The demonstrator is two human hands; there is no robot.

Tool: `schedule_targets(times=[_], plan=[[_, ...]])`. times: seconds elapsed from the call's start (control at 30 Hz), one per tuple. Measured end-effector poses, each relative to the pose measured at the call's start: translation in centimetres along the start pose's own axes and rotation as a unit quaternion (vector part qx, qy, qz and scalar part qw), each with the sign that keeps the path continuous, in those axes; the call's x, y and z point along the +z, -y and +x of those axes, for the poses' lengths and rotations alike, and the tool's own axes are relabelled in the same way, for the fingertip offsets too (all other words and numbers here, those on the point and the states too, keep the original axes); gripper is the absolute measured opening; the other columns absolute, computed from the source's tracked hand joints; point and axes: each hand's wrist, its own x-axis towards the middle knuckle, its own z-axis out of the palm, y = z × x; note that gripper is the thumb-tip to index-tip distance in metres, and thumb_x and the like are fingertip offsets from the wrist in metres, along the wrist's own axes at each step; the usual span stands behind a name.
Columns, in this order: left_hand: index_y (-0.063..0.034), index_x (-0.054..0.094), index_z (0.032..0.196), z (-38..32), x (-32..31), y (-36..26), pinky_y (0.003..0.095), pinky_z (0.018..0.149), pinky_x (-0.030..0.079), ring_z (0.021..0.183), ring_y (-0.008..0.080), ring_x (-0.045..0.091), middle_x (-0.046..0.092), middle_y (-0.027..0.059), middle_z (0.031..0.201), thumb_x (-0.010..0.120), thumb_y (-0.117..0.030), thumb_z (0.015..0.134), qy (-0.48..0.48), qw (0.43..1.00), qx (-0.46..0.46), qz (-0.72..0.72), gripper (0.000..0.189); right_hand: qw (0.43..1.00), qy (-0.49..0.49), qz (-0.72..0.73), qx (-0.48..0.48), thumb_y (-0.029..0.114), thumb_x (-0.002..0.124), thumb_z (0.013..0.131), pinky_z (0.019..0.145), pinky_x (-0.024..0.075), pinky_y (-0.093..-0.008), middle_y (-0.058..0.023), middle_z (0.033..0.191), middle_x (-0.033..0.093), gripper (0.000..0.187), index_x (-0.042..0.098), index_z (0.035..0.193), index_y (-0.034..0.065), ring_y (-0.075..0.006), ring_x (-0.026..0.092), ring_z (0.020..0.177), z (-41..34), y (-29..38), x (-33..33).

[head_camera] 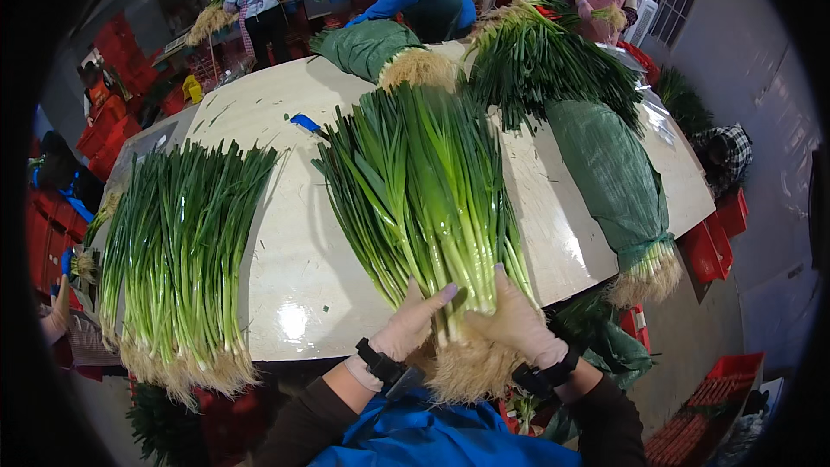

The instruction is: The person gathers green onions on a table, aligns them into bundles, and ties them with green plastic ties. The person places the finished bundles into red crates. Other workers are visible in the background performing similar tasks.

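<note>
A large bundle of green onions (447,207) lies on the pale table (292,272) before me, its leaves pointing away and its roots over the near edge. My left hand (415,324), in a thin glove, is at the left of the bundle's pale stems, thumb on top. My right hand (515,324), gloved too, grips the right side of the stems just above the roots. A wide row of green onions (188,253) lies at the left. A blue-handled tool (305,122) lies beyond, its other end hidden under the leaves.
A green-wrapped bundle (609,175) lies on the right, its roots past the table's edge. Another wrapped bundle (369,48) and a loose pile of green onions (551,58) lie at the far side. Several people work around. Red crates (713,240) stand beside the table.
</note>
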Motion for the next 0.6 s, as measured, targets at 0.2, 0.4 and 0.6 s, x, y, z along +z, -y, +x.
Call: schedule_targets(times=[0.2, 0.4, 0.6], plan=[[-0.0085, -0.001, 0.156, -0.5, -4.0, 1.8, 0.0453, 0.118, 0.028, 0.141, 0.0311, 0.032, 0.03, 0.0199, 0.154, 0.078, -0.03, 0.087, 0.057, 0.989, 0.099, -0.096, 0.107, 0.992, -0.081, -0.078, -0.052, 0.035, 0.079, 0.073, 0.101, 0.0436, -0.0482, -0.0393, 0.132, 0.044, 0.108, 0.017, 0.144, -0.0188, -0.0496, 0.05, 0.117, -0.3, 4.8, 6.7], [-0.0042, 0.024, 0.153, -3.3, -10.5, 2.9, 0.0421, 0.114, 0.033, 0.14, 0.0286, 0.035, 0.038, 0.0129, 0.153, 0.065, -0.049, 0.094, -0.024, 0.998, 0.065, -0.009, 0.085, 0.979, -0.01, -0.177, -0.096, 0.038, 0.074, 0.081, 0.101, 0.0419, -0.0524, -0.0424, 0.139, 0.035, 0.099, 0.018, 0.148, -0.0105, -0.0497, 0.046, 0.122, -0.2, 9.2, 12.4], [0.0041, 0.034, 0.147, -7.5, -15.3, 1.4, 0.0349, 0.101, 0.045, 0.122, 0.0241, 0.053, 0.052, 0.0164, 0.138, 0.062, -0.048, 0.097, -0.277, 0.95, 0.05, 0.136, 0.077, 0.987, -0.047, 0.043, -0.146, 0.022, 0.071, 0.087, 0.117, 0.0315, -0.0489, -0.0324, 0.146, 0.04, 0.075, 0.035, 0.147, -0.0051, -0.0409, 0.038, 0.14, 1.3, 8.0, 11.9]])
